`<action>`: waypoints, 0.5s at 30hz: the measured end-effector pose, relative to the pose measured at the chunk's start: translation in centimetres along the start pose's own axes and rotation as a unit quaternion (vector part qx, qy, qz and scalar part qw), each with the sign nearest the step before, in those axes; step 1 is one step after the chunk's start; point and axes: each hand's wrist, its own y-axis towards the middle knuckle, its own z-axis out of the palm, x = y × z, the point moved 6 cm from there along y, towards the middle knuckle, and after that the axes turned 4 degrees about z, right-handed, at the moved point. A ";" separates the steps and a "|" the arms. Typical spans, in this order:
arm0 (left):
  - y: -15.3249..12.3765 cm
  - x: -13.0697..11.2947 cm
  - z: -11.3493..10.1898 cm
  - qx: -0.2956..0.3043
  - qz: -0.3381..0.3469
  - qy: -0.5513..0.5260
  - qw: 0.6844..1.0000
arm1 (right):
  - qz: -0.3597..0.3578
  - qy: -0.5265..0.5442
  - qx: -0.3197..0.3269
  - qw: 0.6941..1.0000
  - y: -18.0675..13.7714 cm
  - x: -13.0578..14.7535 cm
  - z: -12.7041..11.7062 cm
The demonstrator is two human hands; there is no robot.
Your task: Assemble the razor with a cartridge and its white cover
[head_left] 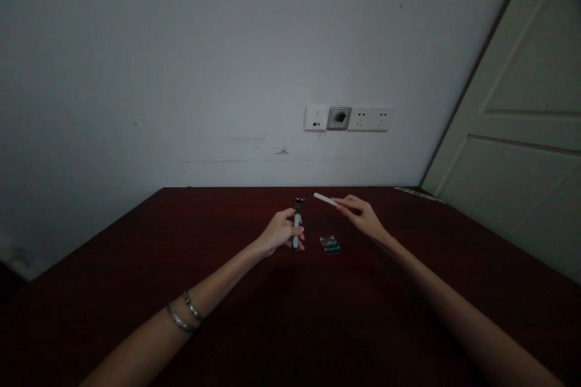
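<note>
My left hand (281,231) is closed around the handle of a razor (296,222). The razor stands roughly upright, grey and black, with its dark head at the top. My right hand (361,216) pinches one end of a slim white stick-like piece (324,198), whose kind I cannot make out. Its free end points left, close to the razor's head but apart from it. Between the hands, a small clear plastic case (330,244) with dark teal parts inside lies on the table.
The dark red-brown table (218,211) runs back to a pale wall (218,60). Wall sockets (370,119) are set above its rear edge. A panelled door (521,115) stands at the right, with a thin patterned strip (420,195) at the table's back right.
</note>
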 end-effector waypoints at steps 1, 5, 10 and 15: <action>0.2 -0.1 -0.2 -0.006 0.019 -0.002 1.000 | 0.021 0.015 -0.014 1.000 0.1 0.2 -0.3; 0.8 -0.5 -1.2 -0.051 0.097 -0.010 0.994 | 0.169 0.177 0.001 0.970 -0.3 2.4 1.2; 0.8 -0.5 -1.0 -0.047 0.153 0.001 0.987 | 0.256 0.368 0.101 0.888 -3.7 6.6 5.2; 0.1 -0.5 1.4 0.024 0.153 0.027 0.988 | 0.282 0.489 0.084 0.821 -6.6 7.8 6.5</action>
